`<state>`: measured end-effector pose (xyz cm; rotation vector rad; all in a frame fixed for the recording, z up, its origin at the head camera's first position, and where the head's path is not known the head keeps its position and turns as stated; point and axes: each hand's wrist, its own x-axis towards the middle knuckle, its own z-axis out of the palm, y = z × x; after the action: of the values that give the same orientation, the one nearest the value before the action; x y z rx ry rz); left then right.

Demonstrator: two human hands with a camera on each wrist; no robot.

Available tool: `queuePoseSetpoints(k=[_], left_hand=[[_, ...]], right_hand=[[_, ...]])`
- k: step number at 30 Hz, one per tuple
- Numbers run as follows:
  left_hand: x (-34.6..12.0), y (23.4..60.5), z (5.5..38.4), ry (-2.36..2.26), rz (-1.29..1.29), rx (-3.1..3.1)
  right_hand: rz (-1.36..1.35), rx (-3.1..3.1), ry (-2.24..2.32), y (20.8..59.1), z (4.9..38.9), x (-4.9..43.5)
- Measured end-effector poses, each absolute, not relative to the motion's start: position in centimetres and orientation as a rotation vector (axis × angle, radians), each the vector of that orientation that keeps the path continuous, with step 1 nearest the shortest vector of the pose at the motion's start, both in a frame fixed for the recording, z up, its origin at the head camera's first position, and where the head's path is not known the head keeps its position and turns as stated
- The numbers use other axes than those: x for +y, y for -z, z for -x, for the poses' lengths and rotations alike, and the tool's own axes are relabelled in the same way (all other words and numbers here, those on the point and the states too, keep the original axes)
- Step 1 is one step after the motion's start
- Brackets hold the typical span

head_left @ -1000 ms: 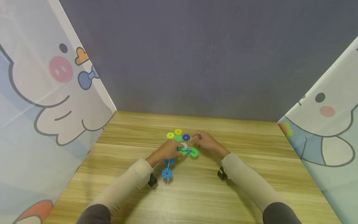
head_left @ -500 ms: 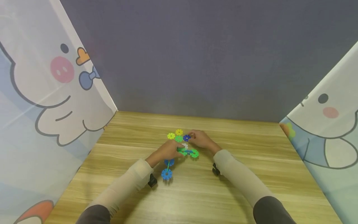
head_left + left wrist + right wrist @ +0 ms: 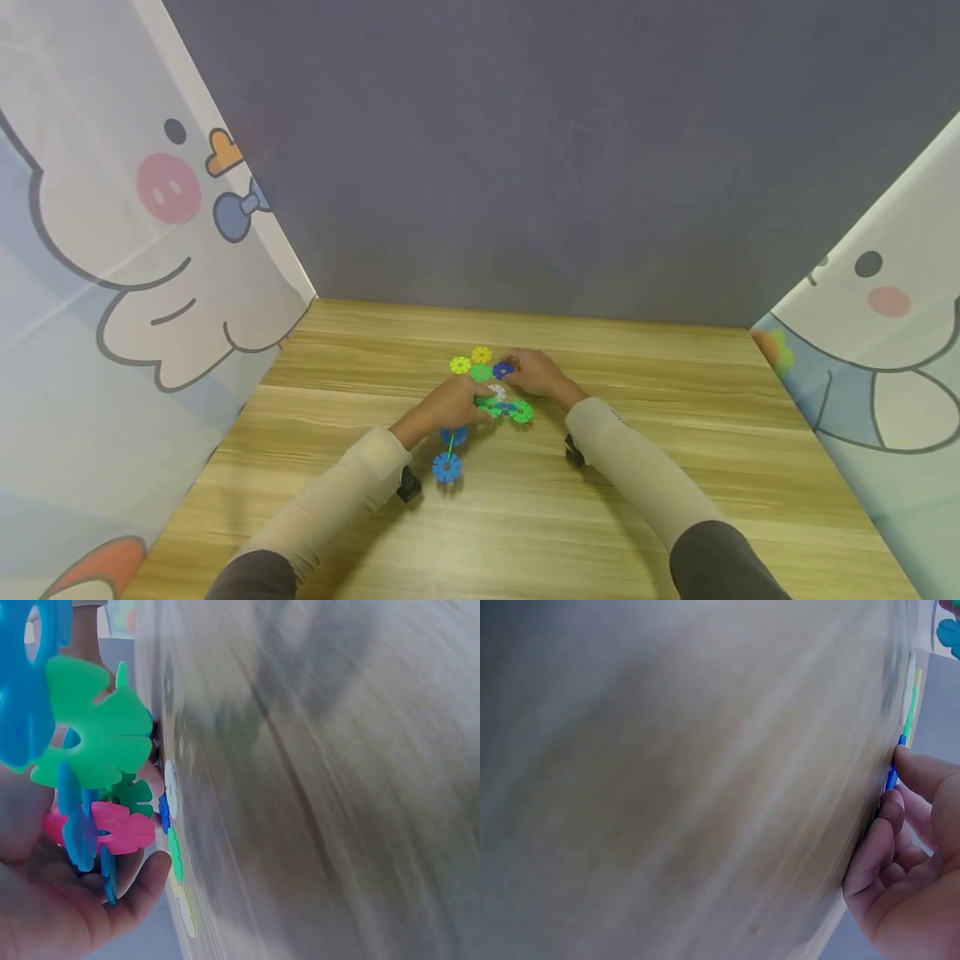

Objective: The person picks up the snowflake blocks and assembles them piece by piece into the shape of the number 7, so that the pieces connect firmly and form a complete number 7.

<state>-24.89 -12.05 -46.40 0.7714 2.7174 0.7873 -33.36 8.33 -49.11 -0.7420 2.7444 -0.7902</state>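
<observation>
My left hand (image 3: 452, 402) holds a joined chain of notched plastic snowflake discs just above the table. In the left wrist view the chain shows a green disc (image 3: 97, 724), a pink disc (image 3: 112, 827) and several blue ones, with fingers curled around its far side. The blue end disc (image 3: 447, 467) hangs toward the near side in the head view, and a green end disc (image 3: 521, 411) points right. Thumb and finger of my right hand (image 3: 536, 372) pinch the edge of a dark blue snowflake disc (image 3: 892, 777) that lies flat at the table surface.
Loose discs lie left of the right hand: a green one (image 3: 481, 372), a lime one (image 3: 460, 365) and a yellow one (image 3: 482, 355). A white disc (image 3: 498, 391) lies between the hands. Behind the wooden table (image 3: 645, 500) stands a grey panel (image 3: 525, 167); printed cartoon sheets flank both sides.
My right hand has moved left to the dark blue disc and taken its edge, shifting it slightly right. The left hand and its chain have stayed nearly still.
</observation>
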Motion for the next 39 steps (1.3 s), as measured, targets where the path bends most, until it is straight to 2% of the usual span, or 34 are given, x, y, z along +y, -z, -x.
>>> queuePoseSetpoints(k=[11,28,39], left_hand=[[-12.1,46.4,24.9,-0.801,-0.754,2.7],[-12.1,46.3,24.7,-0.795,-0.69,2.718],[-12.4,45.9,24.7,-0.791,-0.63,2.733]], right_hand=[[0.666,2.712,0.879,49.2,33.0,9.0],[0.749,2.773,0.976,49.5,32.3,11.0],[0.835,2.748,1.028,48.5,30.4,12.8]])
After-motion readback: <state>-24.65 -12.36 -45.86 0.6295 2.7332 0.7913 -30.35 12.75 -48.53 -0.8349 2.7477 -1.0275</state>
